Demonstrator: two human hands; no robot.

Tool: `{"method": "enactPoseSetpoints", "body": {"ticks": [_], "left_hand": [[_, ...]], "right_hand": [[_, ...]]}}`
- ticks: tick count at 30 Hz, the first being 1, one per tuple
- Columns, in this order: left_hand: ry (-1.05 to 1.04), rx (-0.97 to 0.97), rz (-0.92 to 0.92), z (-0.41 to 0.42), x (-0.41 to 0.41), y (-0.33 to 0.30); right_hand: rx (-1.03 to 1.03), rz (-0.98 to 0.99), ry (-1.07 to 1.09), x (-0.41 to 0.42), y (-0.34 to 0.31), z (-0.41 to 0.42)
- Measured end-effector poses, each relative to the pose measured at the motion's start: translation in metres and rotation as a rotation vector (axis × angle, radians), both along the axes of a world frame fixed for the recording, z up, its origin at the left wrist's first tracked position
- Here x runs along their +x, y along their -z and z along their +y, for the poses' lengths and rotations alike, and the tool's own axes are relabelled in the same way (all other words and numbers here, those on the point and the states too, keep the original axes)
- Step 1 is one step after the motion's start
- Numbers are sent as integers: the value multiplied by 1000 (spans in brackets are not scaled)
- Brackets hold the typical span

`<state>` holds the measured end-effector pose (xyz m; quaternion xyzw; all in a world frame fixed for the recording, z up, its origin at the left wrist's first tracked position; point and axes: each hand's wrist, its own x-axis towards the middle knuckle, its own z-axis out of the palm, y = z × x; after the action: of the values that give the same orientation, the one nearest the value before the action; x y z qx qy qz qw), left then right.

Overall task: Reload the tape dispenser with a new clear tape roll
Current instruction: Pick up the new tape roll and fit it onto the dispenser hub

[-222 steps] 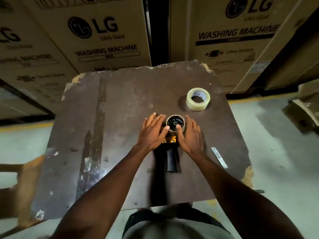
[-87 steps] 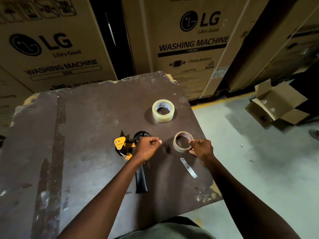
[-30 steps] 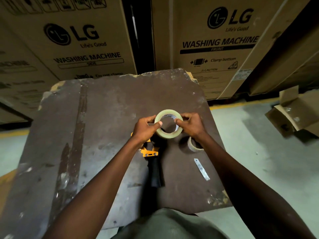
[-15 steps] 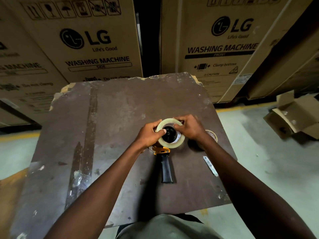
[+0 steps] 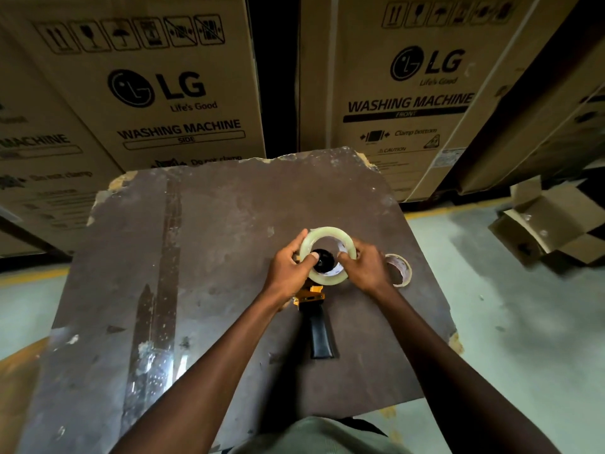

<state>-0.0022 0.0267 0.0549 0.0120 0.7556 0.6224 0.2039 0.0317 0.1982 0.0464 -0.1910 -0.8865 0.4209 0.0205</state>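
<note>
The clear tape roll (image 5: 328,255) has tilted over the dispenser (image 5: 316,309) hub, pinched between left hand (image 5: 288,273) and right hand (image 5: 368,268).

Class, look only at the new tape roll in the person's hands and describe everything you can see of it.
The new tape roll is a thick ring of pale, glossy, yellowish clear tape, with a white label inside its core. It is held tilted over the tape dispenser, whose black hub shows through its opening. The left hand and right hand grip its opposite sides, thumbs on the face. Whether it sits fully on the hub cannot be told.
</note>
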Motion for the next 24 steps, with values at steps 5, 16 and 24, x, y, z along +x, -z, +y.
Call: {"method": "enactPoseSetpoints", "body": {"ticks": [5,16,24], "left_hand": [[94,-104,104,-9,-1,-2],[90,7,52,3,8,-14],[-60,246,-77,9,16,-20]], "right_hand": [[-57,9,-71,-2,-3,22],[-16,-8,-120,-5,-16,31],[-164,188,20,13,-7,24]]}}
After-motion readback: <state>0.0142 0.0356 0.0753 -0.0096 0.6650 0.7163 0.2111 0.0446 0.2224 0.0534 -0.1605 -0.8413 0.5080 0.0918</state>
